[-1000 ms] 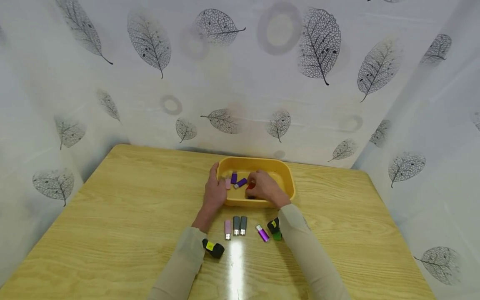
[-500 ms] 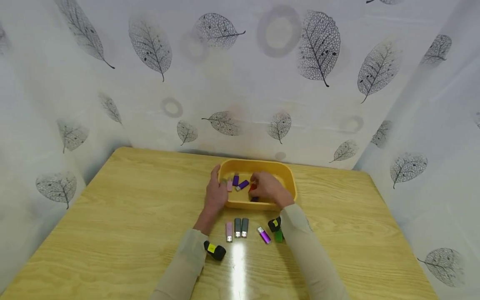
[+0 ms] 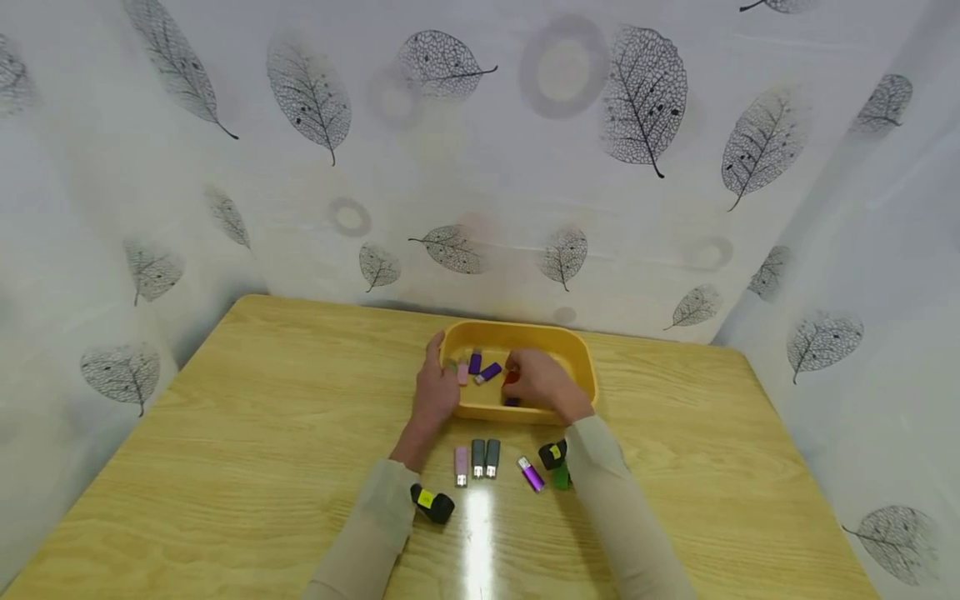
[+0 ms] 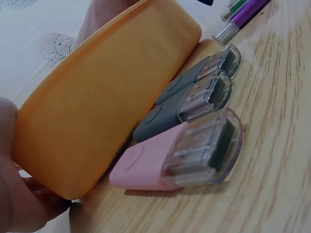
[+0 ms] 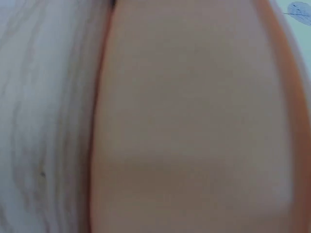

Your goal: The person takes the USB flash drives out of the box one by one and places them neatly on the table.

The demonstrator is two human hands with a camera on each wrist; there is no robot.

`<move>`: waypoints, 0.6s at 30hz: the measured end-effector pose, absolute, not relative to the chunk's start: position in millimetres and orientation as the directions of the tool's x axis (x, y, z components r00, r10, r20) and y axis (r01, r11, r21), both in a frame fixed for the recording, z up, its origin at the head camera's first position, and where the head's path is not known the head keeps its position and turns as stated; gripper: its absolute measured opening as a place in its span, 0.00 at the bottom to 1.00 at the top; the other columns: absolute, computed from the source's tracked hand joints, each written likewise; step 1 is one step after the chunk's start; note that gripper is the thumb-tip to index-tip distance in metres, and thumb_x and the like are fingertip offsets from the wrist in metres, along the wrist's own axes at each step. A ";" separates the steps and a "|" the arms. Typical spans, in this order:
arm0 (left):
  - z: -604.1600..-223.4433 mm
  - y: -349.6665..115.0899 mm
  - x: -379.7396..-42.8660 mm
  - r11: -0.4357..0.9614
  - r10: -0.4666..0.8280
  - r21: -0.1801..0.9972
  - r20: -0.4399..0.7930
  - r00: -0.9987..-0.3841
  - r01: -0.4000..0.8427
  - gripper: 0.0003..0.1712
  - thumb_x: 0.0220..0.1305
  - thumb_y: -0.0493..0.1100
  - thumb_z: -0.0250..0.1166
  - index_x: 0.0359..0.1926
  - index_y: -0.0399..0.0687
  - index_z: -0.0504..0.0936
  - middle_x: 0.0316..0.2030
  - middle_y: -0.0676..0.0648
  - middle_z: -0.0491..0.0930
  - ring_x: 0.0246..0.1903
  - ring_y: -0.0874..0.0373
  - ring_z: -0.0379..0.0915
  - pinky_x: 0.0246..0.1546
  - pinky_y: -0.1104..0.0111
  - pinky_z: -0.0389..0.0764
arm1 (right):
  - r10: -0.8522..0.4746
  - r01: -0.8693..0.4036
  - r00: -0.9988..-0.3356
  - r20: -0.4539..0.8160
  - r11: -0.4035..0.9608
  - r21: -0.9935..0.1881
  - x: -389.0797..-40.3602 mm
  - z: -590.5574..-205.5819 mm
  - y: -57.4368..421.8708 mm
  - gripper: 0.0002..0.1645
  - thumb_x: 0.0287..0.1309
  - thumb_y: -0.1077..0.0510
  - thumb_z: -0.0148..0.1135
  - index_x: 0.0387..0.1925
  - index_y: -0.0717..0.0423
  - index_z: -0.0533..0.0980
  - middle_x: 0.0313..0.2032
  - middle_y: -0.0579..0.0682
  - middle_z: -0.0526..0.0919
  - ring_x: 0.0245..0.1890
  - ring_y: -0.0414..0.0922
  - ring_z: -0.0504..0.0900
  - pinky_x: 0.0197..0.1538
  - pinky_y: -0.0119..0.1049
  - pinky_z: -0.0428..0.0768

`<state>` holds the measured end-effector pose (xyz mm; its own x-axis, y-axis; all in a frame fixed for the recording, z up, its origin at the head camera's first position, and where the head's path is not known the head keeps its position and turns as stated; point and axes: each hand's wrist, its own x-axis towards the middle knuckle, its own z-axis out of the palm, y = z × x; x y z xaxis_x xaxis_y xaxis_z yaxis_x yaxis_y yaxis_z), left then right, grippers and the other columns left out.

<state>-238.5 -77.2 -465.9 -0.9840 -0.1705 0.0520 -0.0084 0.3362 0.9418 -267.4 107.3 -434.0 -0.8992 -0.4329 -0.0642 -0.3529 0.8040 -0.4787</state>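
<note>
My left hand [image 3: 437,390] grips the left end of a yellow plastic box [image 3: 577,367]; in the left wrist view its fingers lie around the box corner. Inside the box, my right hand [image 3: 542,380] pinches a red USB stick [image 3: 511,378], mostly hidden by the fingers. A dark piece [image 3: 512,401] shows just below it. Left of that hand lie two purple USB sticks [image 3: 488,372] and a pink USB stick [image 3: 462,372], with a bit of green beside my left fingers. The right wrist view is filled by a blurred, pale surface close to the lens.
In front of the box, a pink USB stick [image 3: 461,466] and two grey USB sticks [image 4: 163,116] lie side by side on the wooden table [image 3: 225,467]. Farther right are a purple USB stick [image 3: 532,474] and a green one [image 3: 561,477], partly covered by the right wrist camera [image 3: 552,454].
The head view has shifted slightly, so everything sits a little lower and farther right. Both hands keep their places at the box, with only slight motion of the right fingers around the red stick.
</note>
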 end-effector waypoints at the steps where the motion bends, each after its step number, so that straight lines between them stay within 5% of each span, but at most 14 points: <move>1: -465.9 -77.0 -238.3 0.335 -0.170 0.942 0.053 -0.984 -0.007 0.33 0.60 0.33 0.43 0.68 0.51 0.54 0.63 0.34 0.64 0.56 0.45 0.62 0.57 0.48 0.64 | -0.440 -0.357 -0.896 -0.063 0.796 -0.489 -266.4 -432.9 108.9 0.20 0.44 0.56 0.69 0.41 0.61 0.77 0.35 0.52 0.83 0.34 0.44 0.77 0.44 0.44 0.79; 6: -466.3 -77.1 -238.5 0.344 -0.171 0.939 0.059 -0.983 -0.003 0.34 0.60 0.33 0.43 0.68 0.51 0.54 0.62 0.34 0.65 0.56 0.45 0.62 0.57 0.48 0.65 | -0.436 -0.339 -0.898 -0.064 0.775 -0.534 -259.0 -428.8 117.5 0.22 0.47 0.56 0.67 0.44 0.62 0.77 0.40 0.54 0.82 0.36 0.45 0.77 0.43 0.44 0.80; 18: -462.7 -78.1 -237.3 0.336 -0.173 0.942 0.040 -0.984 -0.021 0.32 0.63 0.34 0.43 0.68 0.53 0.53 0.63 0.35 0.63 0.55 0.45 0.63 0.57 0.46 0.65 | -0.397 -0.273 -0.918 -0.009 0.648 -0.711 -236.9 -408.1 143.8 0.23 0.50 0.56 0.65 0.47 0.63 0.73 0.39 0.56 0.79 0.27 0.46 0.77 0.22 0.38 0.79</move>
